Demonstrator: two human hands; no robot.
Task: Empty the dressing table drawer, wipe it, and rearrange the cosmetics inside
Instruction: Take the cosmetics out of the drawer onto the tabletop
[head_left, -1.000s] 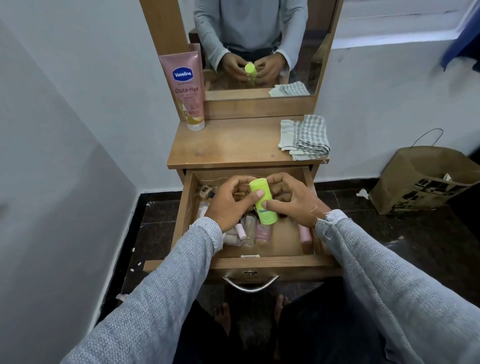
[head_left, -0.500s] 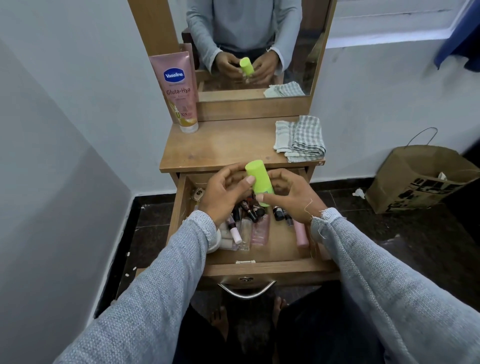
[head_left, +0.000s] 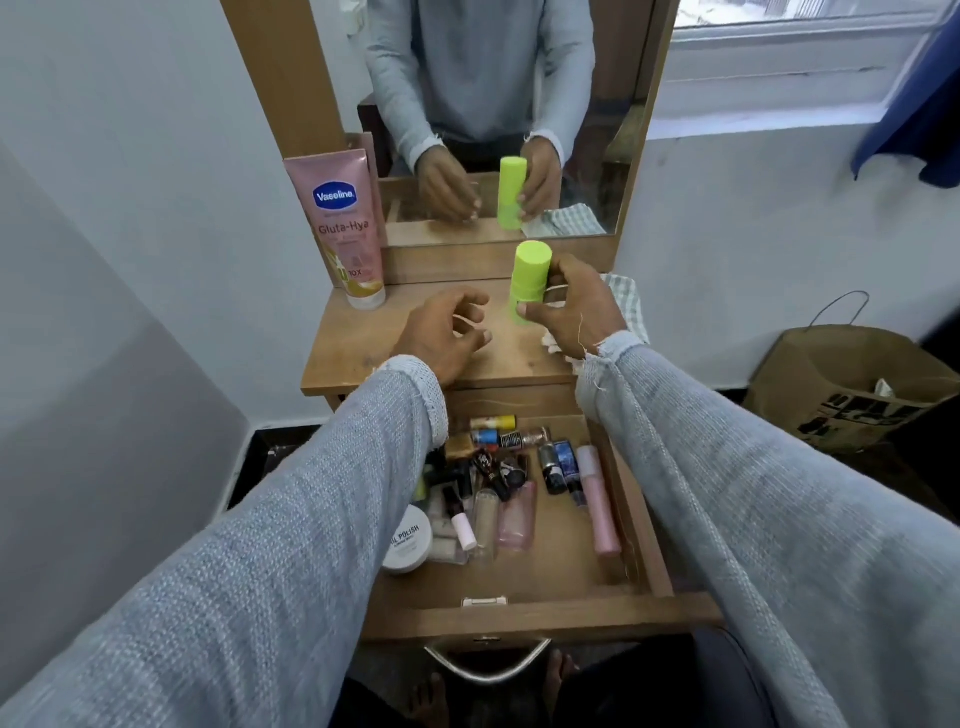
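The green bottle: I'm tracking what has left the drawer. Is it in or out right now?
Out. The right hand holds the green bottle upright over the tabletop, beyond the open drawer.

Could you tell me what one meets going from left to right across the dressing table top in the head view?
Pink Vaseline tube → left hand → green bottle → right hand → checked cloth.

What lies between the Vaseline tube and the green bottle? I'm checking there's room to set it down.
In the head view, only bare tabletop separates the Vaseline tube from the green bottle; the empty left hand hovers nearer the front.
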